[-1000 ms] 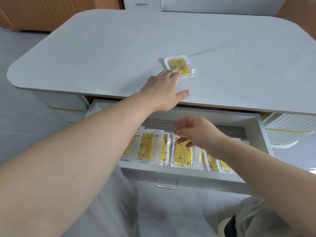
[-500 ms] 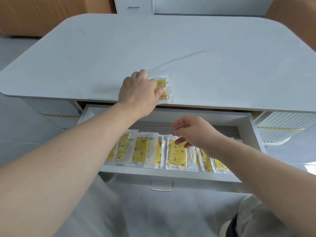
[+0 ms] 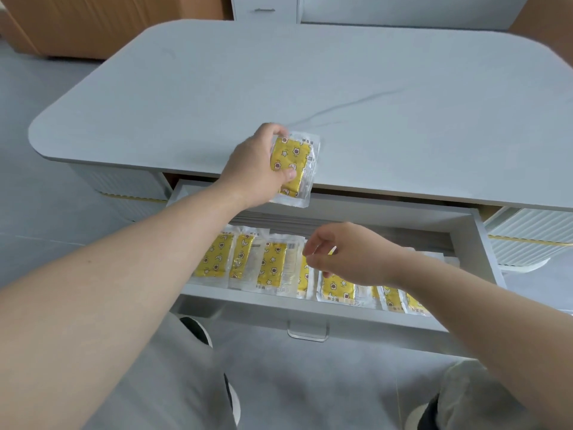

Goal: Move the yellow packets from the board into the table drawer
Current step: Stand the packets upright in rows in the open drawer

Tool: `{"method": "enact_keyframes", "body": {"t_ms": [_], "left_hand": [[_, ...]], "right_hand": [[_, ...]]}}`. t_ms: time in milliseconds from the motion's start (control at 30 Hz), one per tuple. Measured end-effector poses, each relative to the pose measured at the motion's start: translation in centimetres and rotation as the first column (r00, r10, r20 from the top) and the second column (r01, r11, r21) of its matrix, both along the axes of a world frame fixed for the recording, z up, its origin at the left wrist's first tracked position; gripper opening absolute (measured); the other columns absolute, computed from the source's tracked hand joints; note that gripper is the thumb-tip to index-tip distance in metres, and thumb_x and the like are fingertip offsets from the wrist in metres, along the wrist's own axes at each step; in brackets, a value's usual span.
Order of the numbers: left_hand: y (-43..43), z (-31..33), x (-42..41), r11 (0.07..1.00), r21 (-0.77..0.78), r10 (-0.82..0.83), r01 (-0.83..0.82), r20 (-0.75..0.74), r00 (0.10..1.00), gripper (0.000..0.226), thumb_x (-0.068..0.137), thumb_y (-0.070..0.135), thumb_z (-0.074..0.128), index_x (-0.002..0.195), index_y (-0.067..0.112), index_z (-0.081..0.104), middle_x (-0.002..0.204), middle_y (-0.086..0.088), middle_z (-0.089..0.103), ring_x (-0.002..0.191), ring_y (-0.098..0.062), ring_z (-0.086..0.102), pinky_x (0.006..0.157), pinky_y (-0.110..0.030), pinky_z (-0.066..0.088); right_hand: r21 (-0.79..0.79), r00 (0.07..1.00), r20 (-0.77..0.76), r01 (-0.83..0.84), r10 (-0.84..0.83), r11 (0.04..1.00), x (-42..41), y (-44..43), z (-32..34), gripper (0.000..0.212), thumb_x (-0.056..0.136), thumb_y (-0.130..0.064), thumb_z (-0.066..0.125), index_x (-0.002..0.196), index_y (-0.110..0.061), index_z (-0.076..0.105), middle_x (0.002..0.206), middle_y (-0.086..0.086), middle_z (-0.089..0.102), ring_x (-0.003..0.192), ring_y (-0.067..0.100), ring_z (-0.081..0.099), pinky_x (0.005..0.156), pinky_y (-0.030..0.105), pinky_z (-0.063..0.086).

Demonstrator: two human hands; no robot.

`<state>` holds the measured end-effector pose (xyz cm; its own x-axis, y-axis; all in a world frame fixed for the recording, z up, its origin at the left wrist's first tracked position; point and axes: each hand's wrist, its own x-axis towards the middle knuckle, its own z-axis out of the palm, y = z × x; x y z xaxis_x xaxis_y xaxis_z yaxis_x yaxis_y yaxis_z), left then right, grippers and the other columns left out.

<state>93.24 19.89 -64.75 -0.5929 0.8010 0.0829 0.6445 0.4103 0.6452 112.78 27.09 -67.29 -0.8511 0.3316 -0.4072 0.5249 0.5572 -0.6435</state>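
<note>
My left hand [image 3: 257, 169] grips a yellow packet [image 3: 293, 164] in clear wrap, thumb on its face, held over the front edge of the grey table top [image 3: 341, 97]. Below it the white drawer [image 3: 479, 243] stands pulled out. Several yellow packets [image 3: 273, 265] lie in a row along the drawer's front. My right hand [image 3: 347, 252] hovers above that row with fingers loosely curled and nothing in it; it hides part of the packets beneath.
The drawer's metal handle [image 3: 307, 333] juts toward me at the front. My knees and dark shoes [image 3: 198, 332] are under the drawer. Wooden cabinets [image 3: 93, 23] and a white unit [image 3: 263, 7] stand behind the table.
My left hand slid the packet from the table's middle to the near edge, then took hold of it and lifted it off. The right hand stayed over the drawer.
</note>
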Motion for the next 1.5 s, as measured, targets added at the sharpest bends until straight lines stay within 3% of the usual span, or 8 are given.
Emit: {"method": "enact_keyframes", "body": {"t_ms": [133, 300, 500, 667, 833, 933, 1133, 1500], "left_hand": [[-2.1, 2.0, -1.5, 0.968, -0.24, -0.034, 0.074, 0.166, 0.986, 0.058, 0.077, 0.017, 0.087, 0.129, 0.013, 0.061, 0.118, -0.007, 0.07, 0.106, -0.026, 0.068, 0.093, -0.041, 0.056], [-7.4, 0.2, -5.0, 0.716, -0.686, 0.051, 0.13, 0.236, 0.97, 0.021, 0.08, -0.003, 0.08, 0.096, 0.004, 0.068, 0.087, -0.012, 0.075, 0.076, -0.026, 0.075, 0.059, -0.031, 0.059], [-10.1, -4.0, -7.5, 0.625, -0.774, 0.274, -0.105, 0.092, 0.957, 0.078, 0.083, 0.01, 0.082, 0.149, 0.006, 0.041, 0.127, -0.016, 0.06, 0.082, -0.027, 0.07, 0.07, -0.038, 0.062], [-9.8, -3.4, -5.8, 0.441, -0.857, -0.121, -0.266, -0.35, 0.929, 0.066, 0.076, 0.045, 0.084, 0.126, 0.016, 0.053, 0.113, -0.004, 0.061, 0.095, -0.023, 0.06, 0.073, -0.035, 0.054], [-7.0, -1.6, -0.5, 0.636, -0.757, -0.32, 0.148, -0.084, 0.944, 0.09, 0.077, 0.069, 0.069, 0.15, 0.029, 0.037, 0.15, 0.002, 0.039, 0.127, -0.02, 0.052, 0.105, -0.039, 0.047], [-6.0, 0.1, 3.1, 0.529, -0.73, -0.465, 0.433, 0.177, 0.867, 0.125, 0.056, 0.082, 0.073, 0.157, 0.041, 0.013, 0.164, 0.018, 0.009, 0.15, -0.012, 0.02, 0.121, -0.036, 0.027], [-4.5, -0.7, 5.9, 0.413, -0.847, -0.701, 0.335, -0.06, 0.711, 0.155, 0.046, 0.071, 0.087, 0.153, 0.044, -0.022, 0.159, 0.007, -0.039, 0.143, -0.024, -0.043, 0.122, -0.052, -0.015], [-3.7, -0.3, 5.3, 0.715, -0.681, -0.541, 0.154, -0.4, 0.74, 0.151, 0.053, 0.059, 0.087, 0.153, 0.037, -0.024, 0.156, 0.002, -0.044, 0.144, -0.03, -0.041, 0.122, -0.054, -0.013]], "right_hand": [[-0.011, 0.999, 0.003, -0.035, 0.035, 0.999, 0.4, 0.1, -0.3, 0.012, 0.095, -0.042, 0.064, 0.104, -0.034, 0.068, 0.086, -0.018, 0.071, 0.074, 0.002, 0.069, 0.061, 0.016, 0.049], [0.001, 0.999, 0.01, -0.041, 0.041, 0.999, 0.4, -0.2, -0.7, 0.012, 0.096, -0.039, 0.063, 0.104, -0.031, 0.068, 0.091, -0.016, 0.072, 0.079, 0.007, 0.07, 0.064, 0.023, 0.054], [0.014, 0.999, 0.016, -0.032, 0.032, 0.999, 0.1, -0.4, -0.7, 0.013, 0.097, -0.037, 0.061, 0.106, -0.029, 0.069, 0.087, -0.016, 0.071, 0.077, 0.007, 0.068, 0.066, 0.022, 0.053], [0.038, 0.997, 0.035, -0.073, 0.072, 0.997, 0.1, -0.2, -0.7, 0.018, 0.097, -0.039, 0.062, 0.11, -0.028, 0.068, 0.1, -0.013, 0.07, 0.087, 0.006, 0.067, 0.078, 0.027, 0.056], [0.044, 0.969, 0.126, -0.219, 0.213, 0.975, 0.4, -0.1, 0.3, 0.03, 0.091, -0.061, 0.061, 0.11, -0.039, 0.066, 0.107, -0.019, 0.067, 0.091, -0.004, 0.06, 0.075, 0.022, 0.047], [0.01, 0.917, 0.265, -0.313, 0.299, 0.95, 0.9, 0.0, 1.6, 0.055, 0.075, -0.073, 0.07, 0.12, -0.044, 0.06, 0.111, -0.023, 0.063, 0.101, 0.001, 0.062, 0.085, 0.027, 0.048], [0.211, 0.839, 0.443, -0.439, 0.315, 0.874, 2.8, -1.3, 1.6, 0.063, 0.078, -0.049, 0.077, 0.133, -0.038, 0.05, 0.125, -0.011, 0.056, 0.107, 0.016, 0.055, 0.086, 0.034, 0.049], [0.718, 0.975, 0.195, -0.217, 0.107, 0.661, 3.4, 0.3, 1.9, 0.084, 0.071, -0.068, 0.071, 0.139, -0.029, 0.04, 0.13, 0.002, 0.046, 0.118, 0.026, 0.048, 0.093, 0.039, 0.043]]}}
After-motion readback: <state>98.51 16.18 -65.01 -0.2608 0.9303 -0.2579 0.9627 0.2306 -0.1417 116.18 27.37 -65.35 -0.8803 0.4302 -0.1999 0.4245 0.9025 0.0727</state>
